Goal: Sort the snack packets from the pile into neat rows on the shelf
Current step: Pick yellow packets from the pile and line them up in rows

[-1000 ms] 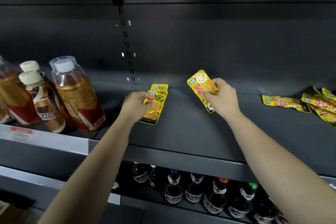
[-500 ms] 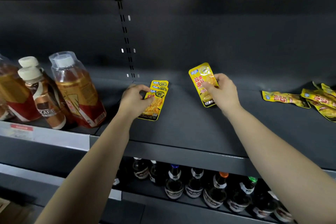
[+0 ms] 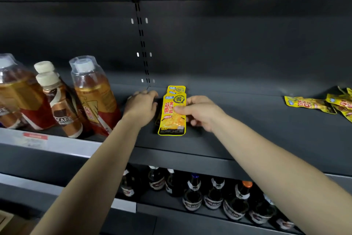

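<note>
Dark shelf: right fingers pinch yellow packet (over stack); left fingers relaxed, empty.

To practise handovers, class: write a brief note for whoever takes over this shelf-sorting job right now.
Left hand: rests on the shelf just left of the row, holding nothing.
Right hand: pinches a yellow packet, laying it over the row's front.
Done: row started, a few overlapping packets.
Left: release this one, then sort the pile at far right.
</note>
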{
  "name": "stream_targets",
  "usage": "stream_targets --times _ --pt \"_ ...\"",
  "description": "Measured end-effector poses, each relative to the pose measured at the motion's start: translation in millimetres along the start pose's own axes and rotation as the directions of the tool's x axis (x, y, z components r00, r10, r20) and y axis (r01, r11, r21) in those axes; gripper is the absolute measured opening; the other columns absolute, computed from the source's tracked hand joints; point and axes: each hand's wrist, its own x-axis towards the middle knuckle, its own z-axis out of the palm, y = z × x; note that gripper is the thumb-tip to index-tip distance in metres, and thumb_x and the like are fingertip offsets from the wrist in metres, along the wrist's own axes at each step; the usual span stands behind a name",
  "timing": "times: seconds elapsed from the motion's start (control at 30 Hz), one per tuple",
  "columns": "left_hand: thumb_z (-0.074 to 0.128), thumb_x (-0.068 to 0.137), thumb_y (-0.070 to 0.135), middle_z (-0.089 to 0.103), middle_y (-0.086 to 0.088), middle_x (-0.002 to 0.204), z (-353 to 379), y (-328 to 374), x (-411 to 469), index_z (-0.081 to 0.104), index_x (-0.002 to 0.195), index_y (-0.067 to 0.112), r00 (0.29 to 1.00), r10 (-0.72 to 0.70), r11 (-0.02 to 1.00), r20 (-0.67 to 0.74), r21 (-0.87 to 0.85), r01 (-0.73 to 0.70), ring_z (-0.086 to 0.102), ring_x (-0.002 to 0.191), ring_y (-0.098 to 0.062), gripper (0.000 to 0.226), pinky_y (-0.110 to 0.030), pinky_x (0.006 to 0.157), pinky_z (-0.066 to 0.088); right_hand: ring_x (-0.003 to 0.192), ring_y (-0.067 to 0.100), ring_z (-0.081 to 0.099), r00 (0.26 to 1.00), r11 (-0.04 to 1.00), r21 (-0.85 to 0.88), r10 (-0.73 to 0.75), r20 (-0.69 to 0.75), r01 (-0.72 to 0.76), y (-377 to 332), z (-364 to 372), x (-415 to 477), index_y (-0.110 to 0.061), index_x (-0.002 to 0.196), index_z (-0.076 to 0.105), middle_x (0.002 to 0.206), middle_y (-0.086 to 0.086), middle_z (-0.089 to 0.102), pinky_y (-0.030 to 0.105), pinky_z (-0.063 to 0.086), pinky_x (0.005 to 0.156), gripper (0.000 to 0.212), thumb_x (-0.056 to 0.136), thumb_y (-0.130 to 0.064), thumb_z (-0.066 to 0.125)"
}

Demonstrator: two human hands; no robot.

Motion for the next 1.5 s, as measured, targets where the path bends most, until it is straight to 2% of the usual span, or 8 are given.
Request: stream_targets --times 0.2,0.3,0.4,0.63,0.93,1.1,1.23,1.5 --pt "0.044 0.098 0.022 0.057 -0.007 0.129 4 -2 -3 0.050 0.130 0.018 1.000 0.012 1.000 -0.018 -0.001 -0.012 0.048 0.119 -0.030 0.033 -0.040 0.096 0.038 0.040 0.008 0.053 0.988 0.993 -0.018 -0.119 -0.101 0.118 18 22 -1 -0.007 0.081 0.054 0.067 0.009 0.063 0.017 0.037 0.036 0.017 0.088 -0.014 0.068" --pt "0.043 0.098 0.023 0.056 -0.006 0.130 6 -2 -4 0.050 0.129 0.019 1.000 -0.006 1.000 -0.012 -0.027 0.005 0.048 0.119 -0.028 0.032 -0.039 0.096 0.037 0.043 0.006 0.051 0.960 0.964 -0.185 -0.223 -0.168 0.192 25 23 -2 -0.004 0.080 0.059 0.063 0.002 0.062 0.018 0.038 0.040 0.021 0.082 -0.019 0.075" --pt "0.042 0.099 0.023 0.055 -0.005 0.131 6 -2 -6 0.049 0.128 0.019 1.000 -0.010 0.999 -0.023 -0.037 0.009 0.047 0.120 -0.027 0.031 -0.039 0.097 0.036 0.057 0.010 0.057 0.932 0.908 -0.363 -0.299 -0.207 0.211 25 23 -3 -0.003 0.078 0.063 0.062 -0.005 0.060 0.029 0.050 0.059 0.028 0.078 -0.025 0.079" --pt "0.039 0.099 0.016 0.054 -0.007 0.132 4 -1 -8 0.050 0.130 0.019 0.999 -0.027 0.997 -0.044 -0.074 0.024 0.046 0.121 -0.029 0.033 -0.040 0.098 0.034 0.076 0.019 0.054 0.920 0.724 -0.676 -0.346 -0.182 0.139 18 30 -5 -0.016 0.075 0.052 0.081 0.000 0.059 0.026 0.036 0.063 0.030 0.080 -0.034 0.075" --pt "0.050 0.094 0.013 0.060 -0.012 0.122 -3 12 -10 0.059 0.124 0.011 0.977 0.111 0.993 -0.183 -0.019 -0.117 0.055 0.110 -0.037 0.031 -0.044 0.091 0.040 0.074 0.015 0.052 0.921 0.775 -0.590 -0.367 -0.130 0.226 19 -1 -13 -0.018 0.083 0.052 0.080 -0.004 0.057 0.024 0.036 0.065 0.026 0.084 -0.038 0.069" --pt "0.054 0.081 0.019 0.066 -0.010 0.104 -7 75 -12 0.065 0.111 0.012 0.912 0.337 0.941 -0.235 0.051 -0.335 0.063 0.090 -0.035 0.033 -0.042 0.081 0.047 0.083 0.017 0.061 0.891 0.666 -0.725 -0.421 -0.168 0.178 25 -83 -26 -0.023 0.087 0.062 0.085 -0.003 0.065 0.027 0.048 0.075 0.005 0.085 -0.026 0.066" --pt "0.061 0.086 0.022 0.064 -0.007 0.113 2 145 -4 0.062 0.119 0.016 0.878 0.454 0.889 -0.150 0.009 -0.458 0.063 0.100 -0.032 0.034 -0.041 0.090 0.045 0.096 0.021 0.061 0.856 0.590 -0.806 -0.442 -0.268 0.052 38 -159 -40 -0.018 0.097 0.069 0.102 0.003 0.067 0.028 0.047 0.084 0.014 0.084 -0.020 0.064" --pt "0.045 0.096 0.038 0.046 0.001 0.135 25 300 10 0.043 0.137 0.024 0.808 0.588 0.808 0.041 0.003 -0.589 0.048 0.123 -0.023 0.043 -0.036 0.103 0.032 0.102 0.025 0.060 0.801 0.501 -0.855 -0.454 -0.390 -0.132 67 -285 -75 -0.013 0.103 0.070 0.108 0.007 0.067 0.031 0.048 0.085 0.022 0.082 -0.019 0.067"
